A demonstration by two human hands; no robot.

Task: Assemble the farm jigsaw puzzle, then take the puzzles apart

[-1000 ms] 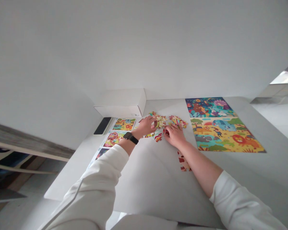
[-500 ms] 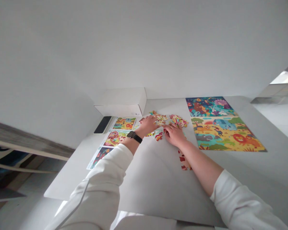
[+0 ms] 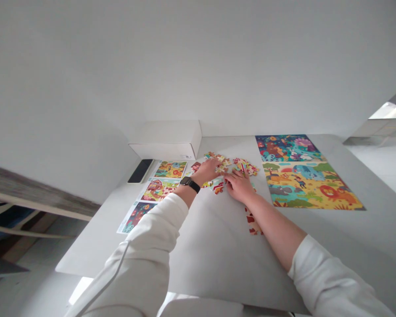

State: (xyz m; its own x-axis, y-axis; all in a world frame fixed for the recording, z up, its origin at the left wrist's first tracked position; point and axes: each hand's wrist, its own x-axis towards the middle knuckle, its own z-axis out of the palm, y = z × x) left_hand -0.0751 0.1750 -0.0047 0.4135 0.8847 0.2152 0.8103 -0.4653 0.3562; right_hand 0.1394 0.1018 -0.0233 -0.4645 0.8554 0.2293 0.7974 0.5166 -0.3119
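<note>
A pile of loose jigsaw puzzle pieces (image 3: 247, 166) lies toward the back middle of the white table. My left hand (image 3: 209, 171), with a black watch (image 3: 189, 184) on its wrist, reaches over the pile's left part. Its fingertips are among pale yellow pieces, and I cannot make out whether they grip one. My right hand (image 3: 240, 186) rests palm down at the pile's front, fingers stretched out and somewhat apart, touching pieces. Beside the right forearm is a joined strip of puzzle pieces (image 3: 252, 222) with brown-red patches, partly covered by the arm.
Left of the pile lies a sheet with three small pictures (image 3: 161, 190), beside a black phone (image 3: 140, 171). A white box (image 3: 165, 149) stands behind them against the wall. On the right are a dark-blue animal picture (image 3: 288, 149) and a yellow animal picture (image 3: 312, 185).
My left hand has moved slightly right, farther over the pieces. My right hand stays nearly where it was. The view has shifted a little.
</note>
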